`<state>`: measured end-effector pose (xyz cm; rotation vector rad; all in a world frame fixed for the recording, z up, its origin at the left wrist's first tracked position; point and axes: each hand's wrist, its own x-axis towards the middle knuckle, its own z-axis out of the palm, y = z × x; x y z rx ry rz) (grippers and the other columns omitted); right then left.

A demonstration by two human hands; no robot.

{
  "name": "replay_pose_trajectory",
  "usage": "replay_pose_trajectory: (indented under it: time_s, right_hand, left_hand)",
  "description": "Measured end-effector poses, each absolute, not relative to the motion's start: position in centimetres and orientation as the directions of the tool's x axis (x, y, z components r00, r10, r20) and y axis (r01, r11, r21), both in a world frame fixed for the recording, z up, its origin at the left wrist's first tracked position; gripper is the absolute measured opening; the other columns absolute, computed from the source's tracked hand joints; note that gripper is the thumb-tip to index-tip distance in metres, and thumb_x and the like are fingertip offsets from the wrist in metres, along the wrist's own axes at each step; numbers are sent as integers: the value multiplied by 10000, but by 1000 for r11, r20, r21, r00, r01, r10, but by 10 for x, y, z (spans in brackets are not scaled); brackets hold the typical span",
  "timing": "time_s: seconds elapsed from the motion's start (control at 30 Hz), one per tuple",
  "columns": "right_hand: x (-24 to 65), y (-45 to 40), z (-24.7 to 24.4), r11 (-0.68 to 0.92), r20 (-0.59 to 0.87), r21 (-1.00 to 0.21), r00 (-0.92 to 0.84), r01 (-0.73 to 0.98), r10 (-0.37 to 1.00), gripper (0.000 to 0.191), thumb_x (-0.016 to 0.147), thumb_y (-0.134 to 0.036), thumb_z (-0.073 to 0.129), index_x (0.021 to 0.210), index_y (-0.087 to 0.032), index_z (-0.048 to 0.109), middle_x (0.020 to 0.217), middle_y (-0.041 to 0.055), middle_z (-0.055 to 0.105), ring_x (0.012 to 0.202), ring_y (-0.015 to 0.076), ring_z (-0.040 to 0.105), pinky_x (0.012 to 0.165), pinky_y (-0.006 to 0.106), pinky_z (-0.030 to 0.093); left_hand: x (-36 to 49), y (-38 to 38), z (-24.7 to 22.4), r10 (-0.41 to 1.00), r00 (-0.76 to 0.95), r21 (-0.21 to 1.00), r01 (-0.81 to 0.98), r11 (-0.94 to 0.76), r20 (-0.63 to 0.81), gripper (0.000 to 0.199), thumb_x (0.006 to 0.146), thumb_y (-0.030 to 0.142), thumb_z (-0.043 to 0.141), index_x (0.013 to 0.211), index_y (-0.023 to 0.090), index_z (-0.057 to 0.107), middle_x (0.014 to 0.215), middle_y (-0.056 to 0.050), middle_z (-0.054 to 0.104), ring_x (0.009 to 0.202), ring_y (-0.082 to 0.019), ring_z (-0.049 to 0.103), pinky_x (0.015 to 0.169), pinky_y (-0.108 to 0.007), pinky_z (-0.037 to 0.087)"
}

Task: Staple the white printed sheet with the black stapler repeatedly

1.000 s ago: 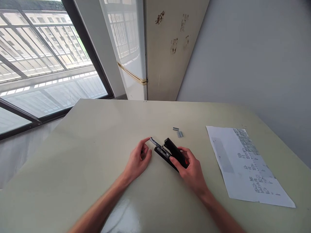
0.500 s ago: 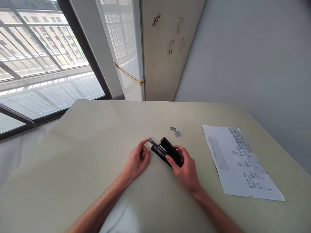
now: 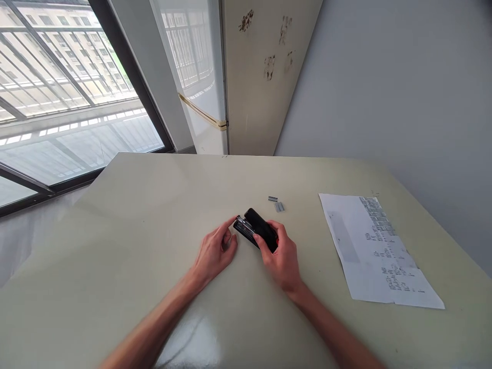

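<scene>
A black stapler [image 3: 260, 228] lies slantwise over the table, its top arm raised from the base and its metal staple tray showing between them. My right hand [image 3: 283, 256] is wrapped round its rear end, where a bit of red shows. At the front tip of the tray, the index fingertip of my left hand [image 3: 215, 252] touches the metal; the other fingers are curled and the thumb is apart from them. Just beyond the stapler lie small strips of staples, one [image 3: 272, 199] behind the others [image 3: 279, 206].
A printed white paper sheet [image 3: 369, 256] lies on the right part of the pale table [image 3: 115, 230]. Past the table's far edge stands a fridge [image 3: 253, 102] with a cream side. A window with railings is at the left, a plain wall at the right.
My right hand has moved left with the stapler towards my left hand. The metal tray, which stuck out past the base, now sits further back within it.
</scene>
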<state>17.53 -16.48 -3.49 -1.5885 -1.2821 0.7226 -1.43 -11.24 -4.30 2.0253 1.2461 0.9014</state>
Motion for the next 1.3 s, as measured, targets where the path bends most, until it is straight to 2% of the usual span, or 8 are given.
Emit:
replay_pose_trajectory:
  time_s: [0.3,0.43,0.6,0.73,0.87,1.0,1.17,1.3]
  right_hand:
    - [163,-159,-47,43,203,-869,277,493,939,357,1015,-477,595,1280,-241,558,1187,94,759,1025,260,743,855,379,587]
    - [167,-155,-52,92,267,-841,261,533,928,348,1011,-479,608,1266,-246,564,1163,82,766,997,254,747,813,371,599]
    - [176,-128,-59,134,351,-790,263,598,899,320,1016,-459,608,1246,-241,563,1162,95,760,1016,263,742,858,397,599]
    - [173,-87,-66,195,431,-715,204,671,879,292,1031,-417,567,1232,-206,561,1153,141,757,1020,301,739,855,451,603]
    - [165,-70,-57,239,478,-676,168,697,862,307,1043,-346,535,1304,-184,545,1298,186,702,1214,323,675,995,515,566]
    - [156,-106,-34,409,612,-591,56,695,789,388,1055,-262,542,1439,-245,491,1454,153,592,1439,280,519,1178,529,457]
    - [145,-153,-27,445,532,-581,-96,682,841,255,1008,-331,672,1244,-253,614,1500,151,526,1498,326,443,1180,563,469]
    - [136,-158,-34,391,503,-593,-56,704,863,96,1031,-311,653,1054,-232,604,1556,153,466,1507,332,431,1172,571,480]
  left_hand:
    - [-16,-118,-44,911,338,699,593,-401,236,509,978,273,577,1486,277,594,789,26,578,593,-132,484,619,-270,377]
    - [-22,-113,-40,952,226,722,622,-304,206,413,998,346,559,1387,239,648,710,53,479,594,-129,435,641,-267,367]
    - [-22,-104,-33,988,152,949,312,-48,0,419,1024,550,548,824,189,626,638,53,383,573,-116,330,554,-260,264]
    - [-23,-99,-29,955,249,972,-129,196,-159,512,1006,571,608,684,185,508,623,50,364,547,-98,293,517,-243,263]
    - [-26,-91,-28,884,356,674,-576,463,-303,258,973,367,705,870,130,702,799,-19,595,616,-87,493,624,-216,464]
    - [-25,-91,-27,813,432,420,-702,575,-390,339,1029,351,596,1105,61,755,1093,-158,747,945,-197,711,870,-282,575]
    - [-18,-101,-23,796,516,410,-683,605,-316,522,1073,444,498,1340,34,679,1438,-230,653,1371,-315,602,1144,-396,476]
    - [-13,-108,-18,791,565,450,-657,604,-237,579,1097,498,427,1362,46,673,1512,-218,600,1498,-344,478,1242,-448,359]
